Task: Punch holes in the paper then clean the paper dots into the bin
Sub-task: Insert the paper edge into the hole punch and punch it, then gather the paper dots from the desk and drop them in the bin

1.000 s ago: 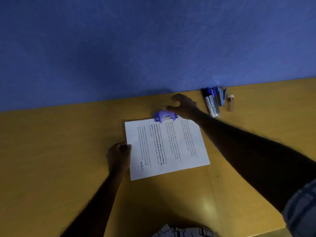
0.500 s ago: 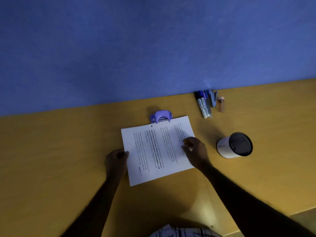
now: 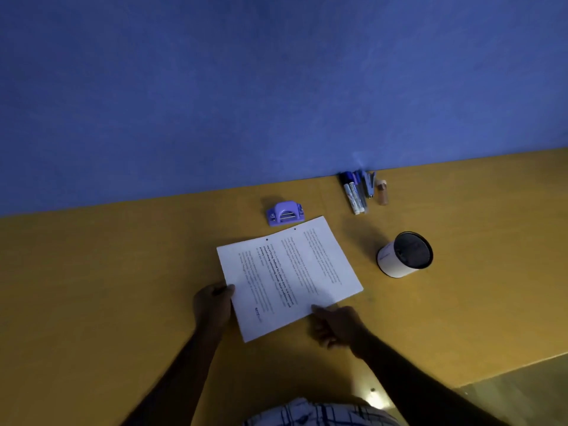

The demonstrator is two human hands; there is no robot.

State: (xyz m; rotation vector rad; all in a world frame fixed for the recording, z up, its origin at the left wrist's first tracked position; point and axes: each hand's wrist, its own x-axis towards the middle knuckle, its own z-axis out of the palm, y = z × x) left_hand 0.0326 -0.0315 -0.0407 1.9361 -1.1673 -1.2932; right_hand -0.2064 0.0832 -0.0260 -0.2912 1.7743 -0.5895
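Holding the white printed paper sheet point(image 3: 289, 278) on the yellow desk point(image 3: 92, 287), our left hand point(image 3: 212, 305) and right hand point(image 3: 336, 325) clamp its near edges; purple hole punch point(image 3: 285, 213) at 12 o'clock, white cylindrical bin point(image 3: 404, 255) at 2 o'clock.

Paper point(image 3: 289, 275): printed paragraphs, one bold line, a small logo near the lower edge; none of it legible (too small and blurred, page lies turned sideways). Markers point(image 3: 353, 195): label print visible, unreadable. Bin point(image 3: 399, 256): faint mark on wall, unreadable.
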